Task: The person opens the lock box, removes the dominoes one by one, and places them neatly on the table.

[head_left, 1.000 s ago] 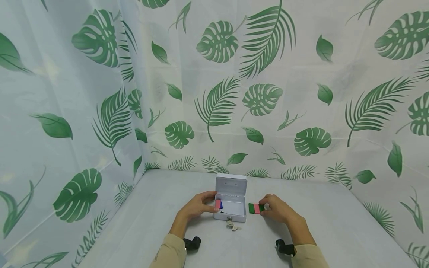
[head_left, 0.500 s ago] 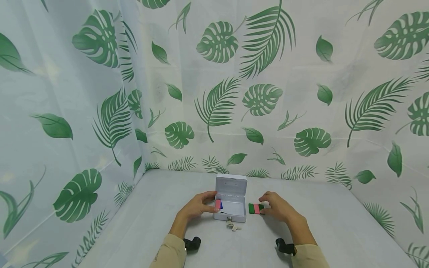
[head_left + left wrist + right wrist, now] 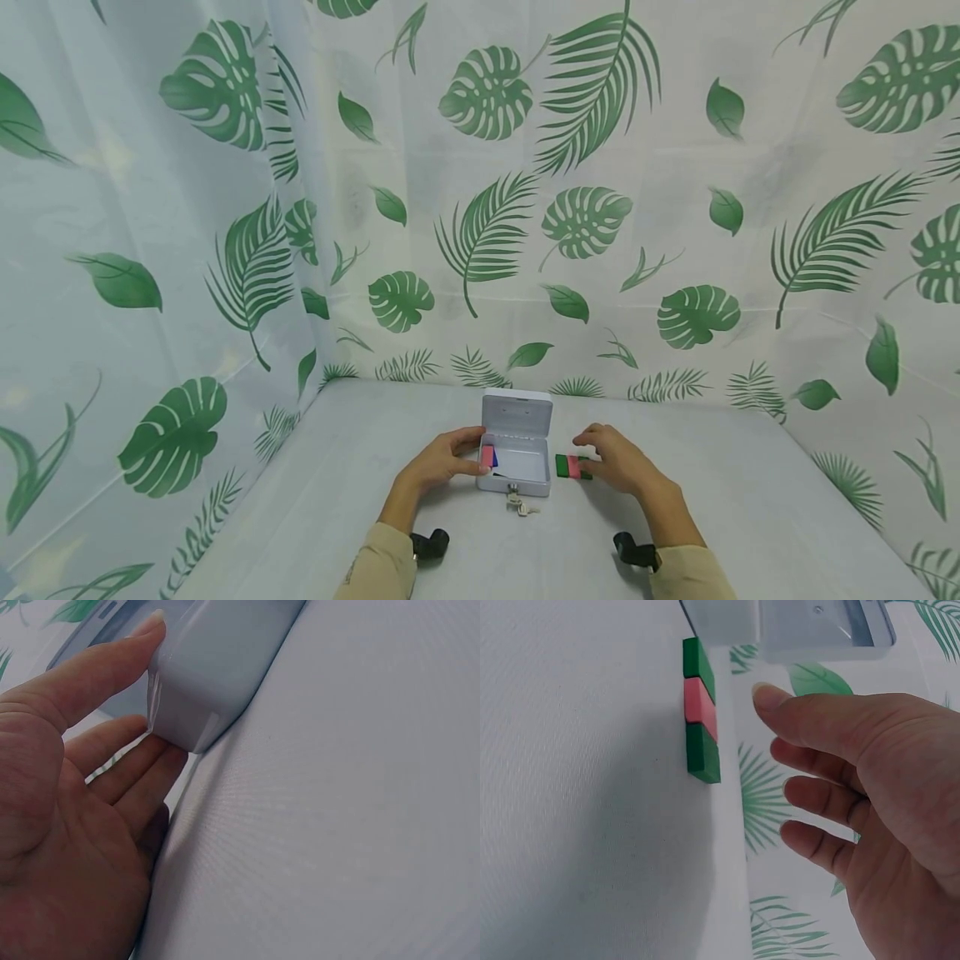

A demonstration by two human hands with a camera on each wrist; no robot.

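A light grey metal cash box (image 3: 514, 485) stands with its lid (image 3: 517, 417) raised. My left hand (image 3: 441, 460) holds the box by its left side, thumb at the front corner and fingers along the side wall. A pink block (image 3: 488, 456) and a blue block (image 3: 495, 460) lie inside at the left end. To the right of the box, a green block (image 3: 697, 664), a pink block (image 3: 699, 705) and another green block (image 3: 703, 754) lie in a row. My right hand (image 3: 618, 462) hovers just over this row, thumb and fingers apart, with nothing between them.
A pair of small keys (image 3: 525, 508) hangs at the lock on the box's front. The white tabletop (image 3: 540, 558) is backed by a leaf-printed curtain (image 3: 480, 242), which also runs down the left side. Black cameras sit on both wrists.
My right hand has let go of the right green block, its fingers lifting and spreading, and has shifted slightly left over the row. The left hand and box stay put.
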